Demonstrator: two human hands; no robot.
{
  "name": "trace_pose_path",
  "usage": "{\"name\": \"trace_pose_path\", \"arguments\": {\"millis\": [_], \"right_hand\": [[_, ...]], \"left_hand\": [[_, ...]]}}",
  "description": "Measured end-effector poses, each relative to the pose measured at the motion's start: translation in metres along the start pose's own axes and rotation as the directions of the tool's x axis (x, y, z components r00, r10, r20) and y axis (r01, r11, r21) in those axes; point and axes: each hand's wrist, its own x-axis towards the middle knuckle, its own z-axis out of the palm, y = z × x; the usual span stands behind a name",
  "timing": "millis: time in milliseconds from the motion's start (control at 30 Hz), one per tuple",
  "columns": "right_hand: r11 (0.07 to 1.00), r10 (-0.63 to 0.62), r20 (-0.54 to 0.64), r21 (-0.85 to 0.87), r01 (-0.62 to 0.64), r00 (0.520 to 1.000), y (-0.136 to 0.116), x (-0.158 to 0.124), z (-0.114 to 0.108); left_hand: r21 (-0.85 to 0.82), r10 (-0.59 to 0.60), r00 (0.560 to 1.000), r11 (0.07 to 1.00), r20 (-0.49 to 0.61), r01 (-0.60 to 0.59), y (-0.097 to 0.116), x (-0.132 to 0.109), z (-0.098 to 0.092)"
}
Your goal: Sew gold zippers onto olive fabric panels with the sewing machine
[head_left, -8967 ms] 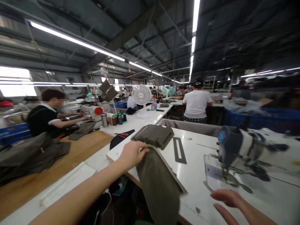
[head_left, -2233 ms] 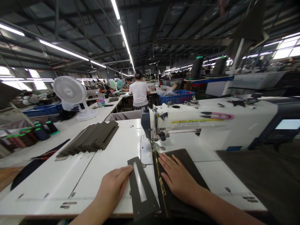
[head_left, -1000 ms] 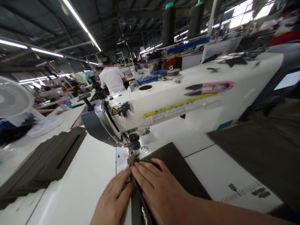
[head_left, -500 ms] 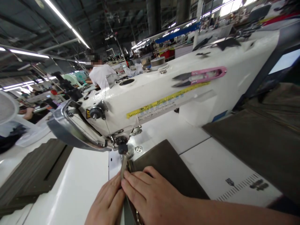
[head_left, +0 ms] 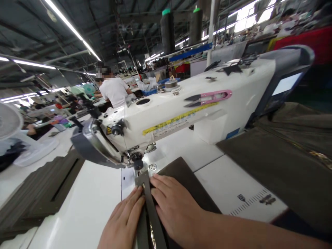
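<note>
My left hand [head_left: 123, 218] and right hand [head_left: 178, 211] lie flat, unclenched, along the frame [head_left: 153, 215], which could skew off the zip [head_left: 152, 236] under uneven pressure

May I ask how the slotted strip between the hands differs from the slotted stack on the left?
The slotted strip is a single piece, while the slotted stack has many overlapping pieces. The left hand touches the strip, but none touches the stack. The strip's slot shows gold zipper; the stack's looks dark. Both are grey-brown.
</note>
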Motion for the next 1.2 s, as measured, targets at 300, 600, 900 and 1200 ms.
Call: {"name": "trace_pose_path", "arguments": {"millis": [300,600,900,1200], "right_hand": [[0.989,-0.096,0.285,-0.079,0.123,0.954,-0.002,-0.007,-0.011],[0.982,-0.132,0.306,-0.092,0.167,0.943,-0.007,-0.006,-0.018],[0.976,-0.125,0.28,-0.139,0.169,0.952,0.014,0.016,-0.004],[0.983,-0.091,0.347,-0.117,0.139,0.934,0.019,0.024,-0.005]], "left_hand": [[-0.029,-0.149,0.986,0.989,-0.078,0.147,0.022,0.0,0.003],[-0.02,-0.154,0.988,0.988,-0.031,0.154,0.025,-0.003,0.005],[-0.046,-0.173,0.985,0.984,-0.016,0.172,0.0,0.02,0.016],[-0.028,-0.147,0.986,0.989,-0.072,0.146,-0.007,0.02,0.025]]}}
